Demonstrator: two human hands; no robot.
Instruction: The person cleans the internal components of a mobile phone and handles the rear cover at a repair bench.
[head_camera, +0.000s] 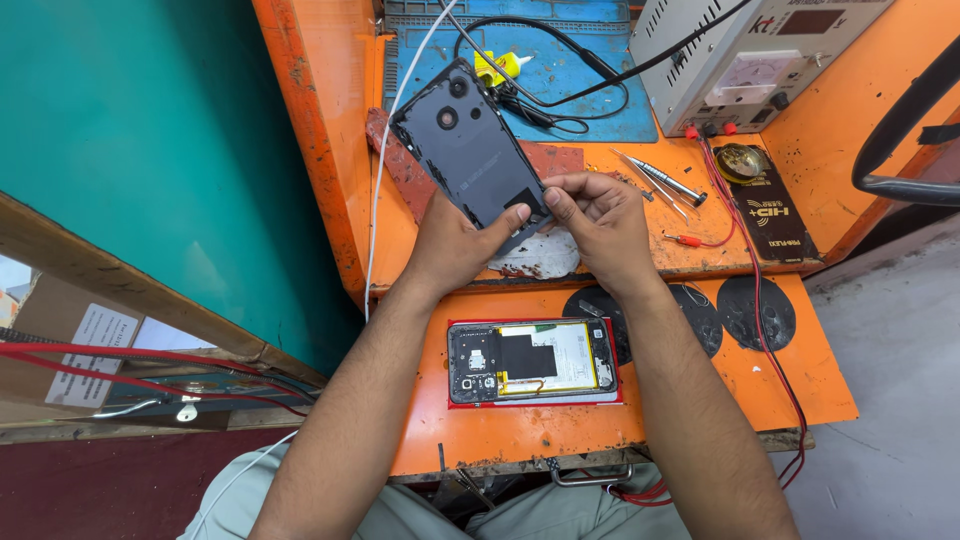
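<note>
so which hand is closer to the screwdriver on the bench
Right. The right hand grips the lower edge of the phone back cover, just beside the screwdriver. The left hand holds the cover from the far side.

- The lower end of the dark phone back cover (470, 150) is disappearing behind the left hand (455, 245) and the right hand (600, 220), so its bottom edge is not showing.
- The white rag (540, 255) near the front edge of the orange bench (520, 430) is lying partly hidden under both hands.
- The grey power supply (740, 55) at the bench's back right corner is being cut off by the top edge.
- The blue mat (590, 80) is running out past the top edge.
- The black hose (900, 130) is leaving at the right edge.
- The tips of the screwdrivers (665, 180) are looking too small to tell.
</note>
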